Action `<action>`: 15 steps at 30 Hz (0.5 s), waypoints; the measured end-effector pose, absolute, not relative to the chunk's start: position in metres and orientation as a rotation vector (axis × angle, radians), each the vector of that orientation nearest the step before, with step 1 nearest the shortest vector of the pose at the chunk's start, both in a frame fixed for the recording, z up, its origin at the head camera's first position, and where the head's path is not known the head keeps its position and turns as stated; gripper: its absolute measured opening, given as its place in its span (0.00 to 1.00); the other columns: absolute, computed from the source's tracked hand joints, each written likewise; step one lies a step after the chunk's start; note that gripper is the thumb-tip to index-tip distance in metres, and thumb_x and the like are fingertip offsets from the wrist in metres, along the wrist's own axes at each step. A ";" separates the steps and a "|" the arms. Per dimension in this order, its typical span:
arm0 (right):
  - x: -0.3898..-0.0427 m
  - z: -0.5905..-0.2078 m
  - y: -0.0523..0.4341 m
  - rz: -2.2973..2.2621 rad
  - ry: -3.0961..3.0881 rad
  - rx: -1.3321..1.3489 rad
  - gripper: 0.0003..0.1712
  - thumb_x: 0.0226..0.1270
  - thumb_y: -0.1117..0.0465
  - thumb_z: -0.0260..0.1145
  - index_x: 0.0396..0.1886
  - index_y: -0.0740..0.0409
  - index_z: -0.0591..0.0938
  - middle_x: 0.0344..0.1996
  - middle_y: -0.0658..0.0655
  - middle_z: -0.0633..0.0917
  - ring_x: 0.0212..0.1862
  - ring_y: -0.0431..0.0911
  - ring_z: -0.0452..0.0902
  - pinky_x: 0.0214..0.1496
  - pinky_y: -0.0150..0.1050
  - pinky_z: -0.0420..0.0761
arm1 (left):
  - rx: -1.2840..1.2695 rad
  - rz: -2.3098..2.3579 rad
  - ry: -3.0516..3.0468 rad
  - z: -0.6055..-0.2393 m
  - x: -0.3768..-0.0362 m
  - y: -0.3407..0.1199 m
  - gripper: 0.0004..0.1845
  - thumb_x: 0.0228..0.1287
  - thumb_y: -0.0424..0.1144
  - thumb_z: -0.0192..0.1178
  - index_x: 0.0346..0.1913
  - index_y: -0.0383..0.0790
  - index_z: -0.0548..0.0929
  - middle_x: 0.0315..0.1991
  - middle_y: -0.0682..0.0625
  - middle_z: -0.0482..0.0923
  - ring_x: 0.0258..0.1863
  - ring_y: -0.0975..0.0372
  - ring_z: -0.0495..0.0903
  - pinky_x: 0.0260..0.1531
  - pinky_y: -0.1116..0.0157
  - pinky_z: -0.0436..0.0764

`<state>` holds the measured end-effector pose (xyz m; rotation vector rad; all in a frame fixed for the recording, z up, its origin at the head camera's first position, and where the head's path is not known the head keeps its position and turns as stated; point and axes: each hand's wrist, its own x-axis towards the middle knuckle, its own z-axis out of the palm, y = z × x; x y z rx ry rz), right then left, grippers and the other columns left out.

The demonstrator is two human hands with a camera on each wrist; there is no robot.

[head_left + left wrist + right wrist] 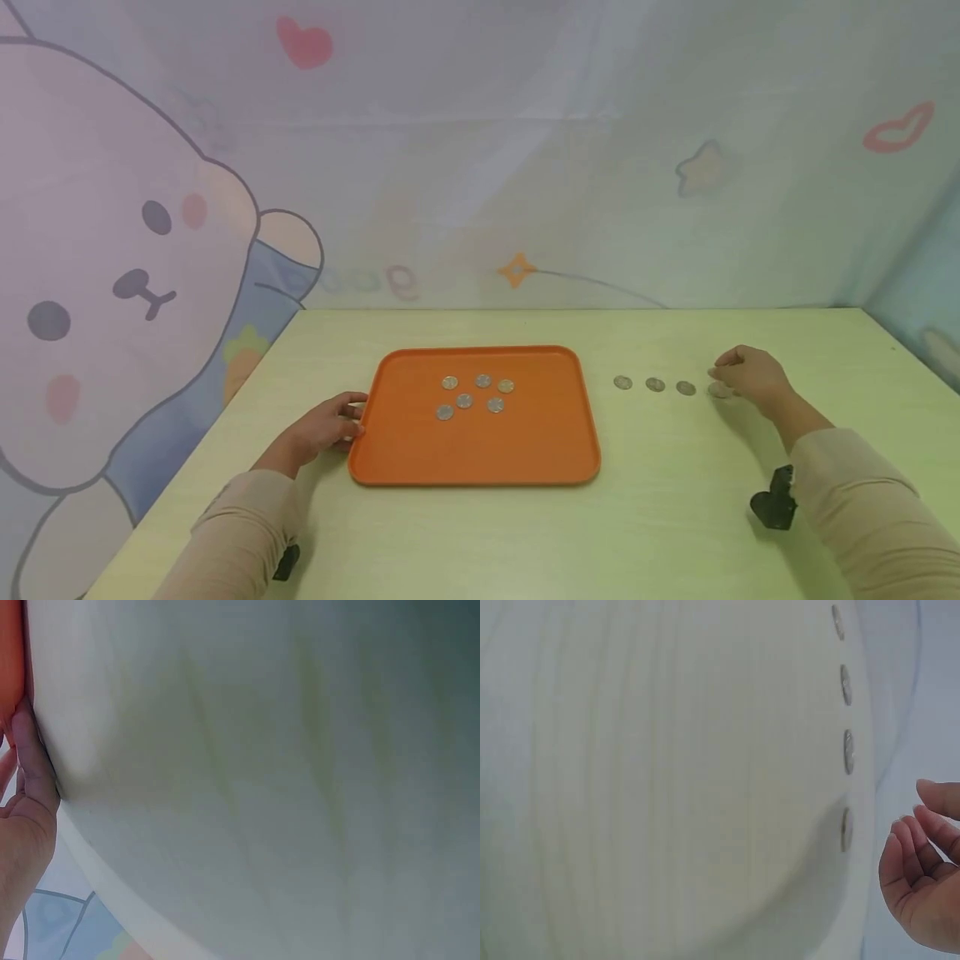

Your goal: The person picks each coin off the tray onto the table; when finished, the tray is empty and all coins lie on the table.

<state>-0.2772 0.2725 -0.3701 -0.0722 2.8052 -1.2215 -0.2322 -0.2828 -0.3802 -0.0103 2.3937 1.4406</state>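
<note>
An orange tray (420, 454) lies in the middle of the pale green table, with several silver coins (474, 392) scattered in its far half. To its right, several more coins (655, 384) lie in a row on the table. My left hand (351, 419) rests at the tray's left rim, fingers touching the edge; the left wrist view shows a finger (31, 754) against the tray (10, 652). My right hand (722, 368) hovers at the row's right end beside the last coin (718, 389), fingers loosely curled and holding nothing. The right wrist view shows the right hand (916, 819) apart from that last coin (846, 829).
A cloth backdrop with a cartoon rabbit hangs behind the table's far edge (570, 309). Bare tabletop (660, 517) stretches in front of the tray and the coin row. Black wrist mounts (772, 500) sit on both sleeves.
</note>
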 end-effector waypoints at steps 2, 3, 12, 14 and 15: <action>-0.277 -0.367 0.268 -1.277 2.778 -0.084 0.22 0.62 0.57 0.51 0.43 0.75 0.66 0.40 0.69 0.71 0.43 0.60 0.68 0.43 0.48 0.72 | -0.017 1.436 2.397 -0.381 -0.232 -0.283 0.29 0.54 0.24 0.49 0.60 0.29 0.55 0.50 0.35 0.61 0.38 0.56 0.72 0.37 0.59 0.75; -0.277 -0.366 0.266 -1.296 2.767 -0.093 0.22 0.62 0.57 0.51 0.44 0.74 0.66 0.41 0.69 0.71 0.43 0.60 0.68 0.43 0.48 0.71 | -0.018 1.434 2.398 -0.381 -0.232 -0.282 0.29 0.54 0.24 0.49 0.60 0.29 0.55 0.50 0.35 0.61 0.38 0.56 0.72 0.37 0.59 0.75; -0.276 -0.352 0.238 -1.390 2.695 -0.198 0.23 0.63 0.56 0.52 0.46 0.73 0.65 0.43 0.69 0.71 0.46 0.60 0.66 0.46 0.49 0.69 | -0.002 1.442 2.402 -0.382 -0.233 -0.282 0.29 0.54 0.23 0.48 0.60 0.29 0.54 0.50 0.34 0.61 0.38 0.57 0.72 0.37 0.59 0.75; -0.275 -0.349 0.230 -1.406 2.679 -0.219 0.23 0.63 0.55 0.52 0.46 0.72 0.66 0.43 0.68 0.71 0.46 0.60 0.66 0.46 0.49 0.69 | 0.001 1.442 2.402 -0.382 -0.233 -0.283 0.29 0.54 0.24 0.48 0.60 0.29 0.54 0.50 0.34 0.61 0.38 0.57 0.72 0.37 0.59 0.75; -0.275 -0.348 0.227 -1.406 2.677 -0.227 0.23 0.62 0.55 0.52 0.46 0.72 0.66 0.43 0.68 0.72 0.46 0.59 0.67 0.46 0.49 0.69 | 0.002 1.441 2.403 -0.382 -0.233 -0.283 0.29 0.54 0.24 0.48 0.60 0.29 0.54 0.50 0.34 0.61 0.38 0.57 0.72 0.37 0.59 0.75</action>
